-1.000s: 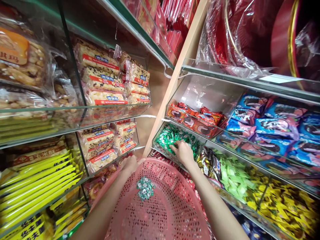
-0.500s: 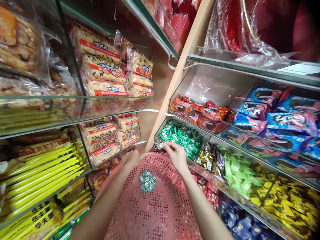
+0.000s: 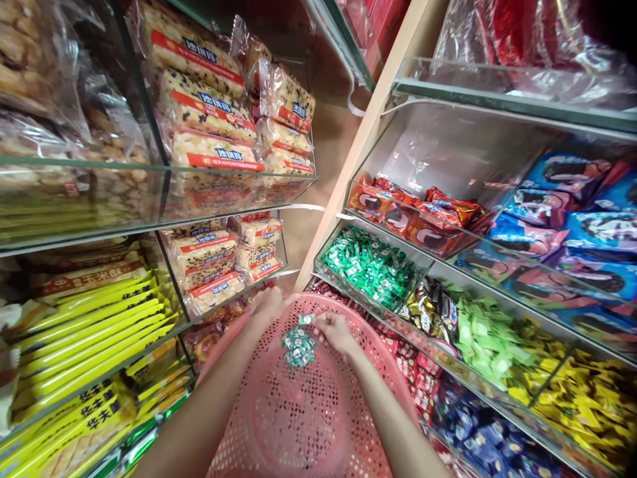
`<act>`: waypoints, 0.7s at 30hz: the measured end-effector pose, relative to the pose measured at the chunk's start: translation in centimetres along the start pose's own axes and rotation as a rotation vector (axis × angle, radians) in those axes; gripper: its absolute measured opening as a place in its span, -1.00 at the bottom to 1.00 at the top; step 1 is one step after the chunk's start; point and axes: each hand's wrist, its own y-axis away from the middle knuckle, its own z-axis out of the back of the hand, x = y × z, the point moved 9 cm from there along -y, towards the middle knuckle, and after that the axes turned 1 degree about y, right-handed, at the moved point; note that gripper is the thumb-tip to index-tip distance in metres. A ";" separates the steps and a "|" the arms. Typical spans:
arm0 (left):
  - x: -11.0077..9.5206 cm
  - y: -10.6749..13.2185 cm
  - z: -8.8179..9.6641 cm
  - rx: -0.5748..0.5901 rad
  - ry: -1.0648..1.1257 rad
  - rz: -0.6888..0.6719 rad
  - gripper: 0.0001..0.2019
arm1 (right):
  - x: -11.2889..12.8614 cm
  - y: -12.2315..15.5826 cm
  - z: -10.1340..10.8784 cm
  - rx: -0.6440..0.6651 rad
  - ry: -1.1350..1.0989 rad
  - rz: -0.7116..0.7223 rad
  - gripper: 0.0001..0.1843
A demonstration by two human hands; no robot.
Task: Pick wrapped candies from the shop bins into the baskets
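"What was held by the hands?"

"The pink basket point(image 3: 308, 431) was gripped at its rim by the left hand point(image 3: 269, 305), with the fingers curled over the edge. The right hand point(image 3: 338, 332) was nearly closed, and a single green sweet point(image 3: 306, 319) was pinched at its fingertips, just above the basket."

"Where were the other green sweets?"

"A small heap of green sweets point(image 3: 298, 346) was lying inside the basket, close to the rim nearest the shelves. Many more were piled in the glass bin point(image 3: 368, 269) just beyond the hands."

"Why was the basket held like that?"

"It seemed to be kept low and right up by the front of the shelves, so that the bin was within short reach of the right hand. With the rim held in one hand, the other was left free for handling small sweets, and the open basket lay directly beneath them."

"What was arranged around them?"

"Pale green sweets point(image 3: 482, 338) and gold-wrapped sweets point(image 3: 582, 411) were set out in the lower row of compartments, with blue biscuit packets point(image 3: 562, 226) on the shelf above. Across the aisle, cereal bars point(image 3: 204, 113) and yellow packets point(image 3: 89, 332) were stacked on glass shelves point(image 3: 74, 166). Each kind appeared to be kept apart by clear dividers, so that the goods could be seen and reached from the front."
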 end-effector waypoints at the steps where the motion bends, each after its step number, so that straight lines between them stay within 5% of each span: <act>1: -0.1 0.1 0.1 -0.003 -0.002 -0.005 -0.27 | -1.1 0.0 -0.5 0.015 0.018 -0.027 -0.68; 7: 0.1 0.4 -0.1 0.005 -0.009 0.006 -0.28 | -5.9 -0.3 -2.2 0.021 0.145 -0.137 -0.70; 12: 0.3 0.7 -0.1 0.003 -0.017 0.016 -0.29 | -6.7 -0.3 -2.2 -0.059 0.318 -0.101 -0.60; 17: 0.1 0.6 0.0 0.005 -0.003 0.019 -0.30 | -3.1 0.6 -1.4 -0.189 0.474 0.062 -0.55; 21: 0.4 0.4 -0.1 0.013 -0.003 0.048 -0.32 | 3.3 2.4 -0.9 -0.231 0.567 0.268 -0.61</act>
